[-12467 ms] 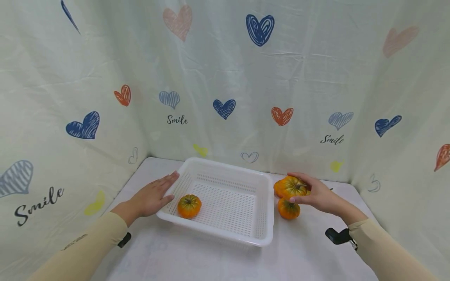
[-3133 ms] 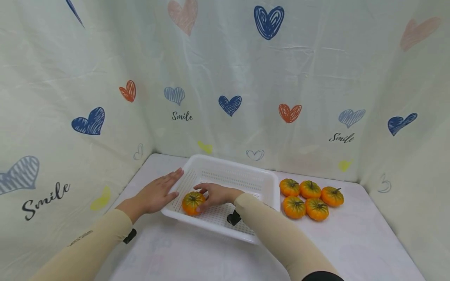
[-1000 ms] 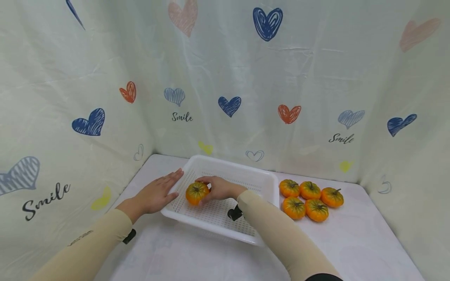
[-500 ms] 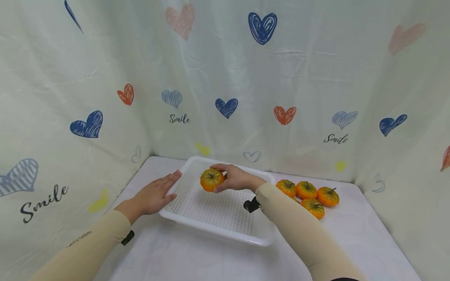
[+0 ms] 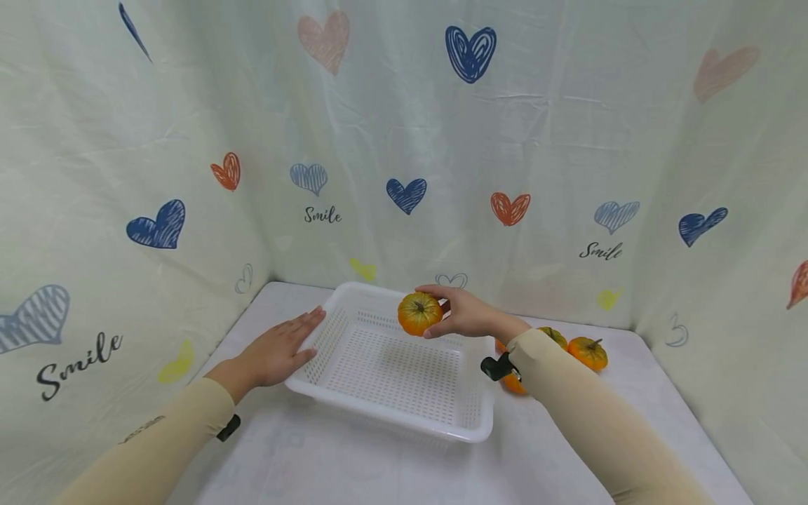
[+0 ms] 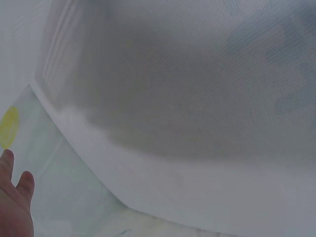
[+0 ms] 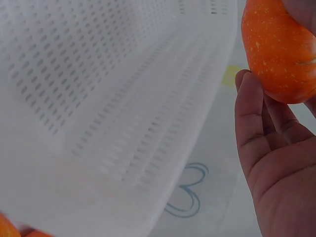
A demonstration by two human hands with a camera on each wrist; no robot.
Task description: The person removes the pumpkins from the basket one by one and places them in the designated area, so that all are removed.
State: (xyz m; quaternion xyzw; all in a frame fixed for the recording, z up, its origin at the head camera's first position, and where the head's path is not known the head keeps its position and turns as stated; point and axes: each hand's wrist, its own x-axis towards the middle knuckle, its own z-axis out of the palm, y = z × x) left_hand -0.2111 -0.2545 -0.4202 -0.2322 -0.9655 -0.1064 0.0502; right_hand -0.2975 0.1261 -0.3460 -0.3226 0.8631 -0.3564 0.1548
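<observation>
In the head view my right hand point(image 5: 463, 313) grips a small orange pumpkin point(image 5: 419, 313) between thumb and fingers, raised above the far right part of the white plastic basket point(image 5: 391, 414). The right wrist view shows the same pumpkin point(image 7: 279, 54) from its smooth, speckled side, with fingers point(image 7: 252, 118) curled against it and the basket wall point(image 7: 187, 128) beside. My left hand point(image 5: 271, 352) lies with straight fingers along the basket's left rim. Part of that hand point(image 6: 15, 197) shows at the lower left corner of the left wrist view.
Several more pumpkins point(image 5: 588, 353) sit on the white-covered table point(image 5: 353, 463) right of the basket, partly hidden behind my right forearm. A pale curtain point(image 5: 404, 126) printed with hearts encloses the table at the back and sides.
My right hand took hold of the pumpkin inside the basket, lifted it, and has carried it up and to the right. Earlier, that hand was among the pumpkins at right. My left hand stays at the rim.
</observation>
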